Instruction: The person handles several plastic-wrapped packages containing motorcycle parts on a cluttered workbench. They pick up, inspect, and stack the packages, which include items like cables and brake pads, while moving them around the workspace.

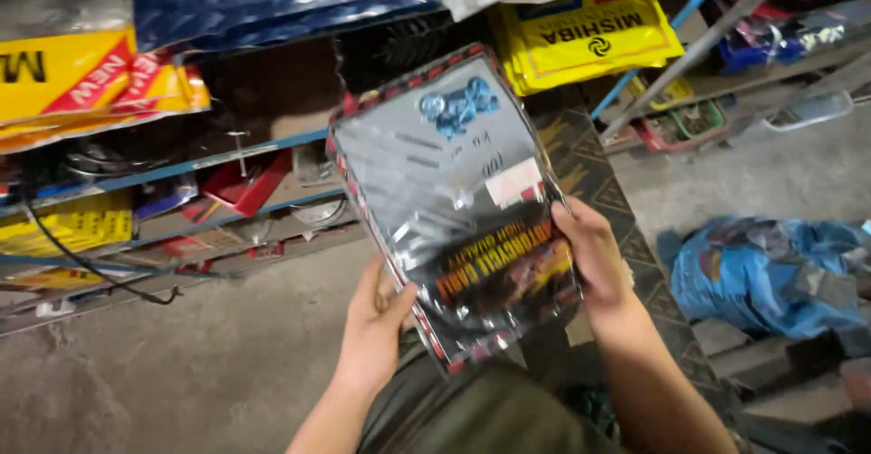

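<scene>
The biggest thing around me is the blue metal shelving (pixel 209 159), and I place everything else from it. Its tiers are crammed with yellow printed bags (pixel 82 82), dark blue packets (pixel 272 0) and a red box (pixel 245 182), and a black cable (pixel 82 263) droops off its lower rail. Below the shelving runs the bare concrete floor (pixel 181 363), dusty and grey; out to the right of the shelving a crumpled blue plastic bundle (pixel 771 273) lies on that floor. In front of the shelving, at about its lower tiers, I hold a flat silvery packet (pixel 454 200) with a red-and-black chequered edge. Its long axis tilts from down near my body up and away toward the shelving, leaning a little left, with the printed band at the near end. My left hand (pixel 376 327) pinches the packet's lower left corner, thumb on the face and fingers behind. My right hand (pixel 594 259) grips the lower right edge, fingers curled round it. Both hands sit at the near end, the right slightly higher, so the packet's far end sticks out unsupported toward the shelving.
</scene>
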